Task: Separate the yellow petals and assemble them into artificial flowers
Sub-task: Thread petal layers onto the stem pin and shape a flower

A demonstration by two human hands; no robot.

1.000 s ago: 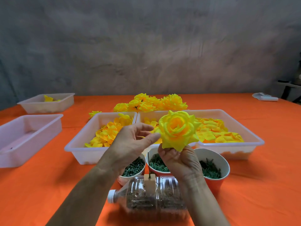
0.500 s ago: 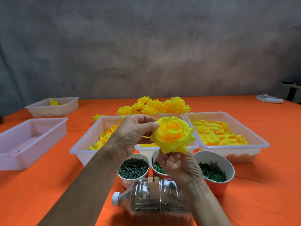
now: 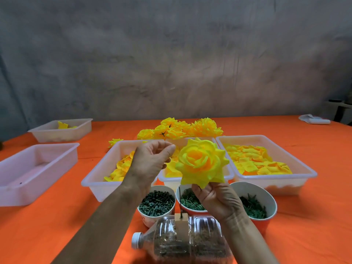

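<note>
A full yellow flower (image 3: 202,162) with an orange heart faces me, held up from below by my right hand (image 3: 219,200), whose fingers pinch its base. My left hand (image 3: 150,164) hovers just left of the flower, apart from it, fingers loosely curled and holding nothing. Behind them stand three white trays of loose yellow petals: a left tray (image 3: 99,180), a middle tray (image 3: 190,142) and a right tray (image 3: 302,175). A pile of finished yellow flowers (image 3: 181,128) lies further back on the orange table.
Three cups hold green parts: left cup (image 3: 156,203), middle cup (image 3: 187,201), right cup (image 3: 255,204). A lying plastic bottle (image 3: 182,241) carries a block with an upright needle (image 3: 180,201). Two more white trays (image 3: 38,168) (image 3: 61,130) sit at left.
My left hand has let go of the flower's edge and drawn a little away to the left. The flower has tilted to face me more squarely; the view has lifted slightly.
</note>
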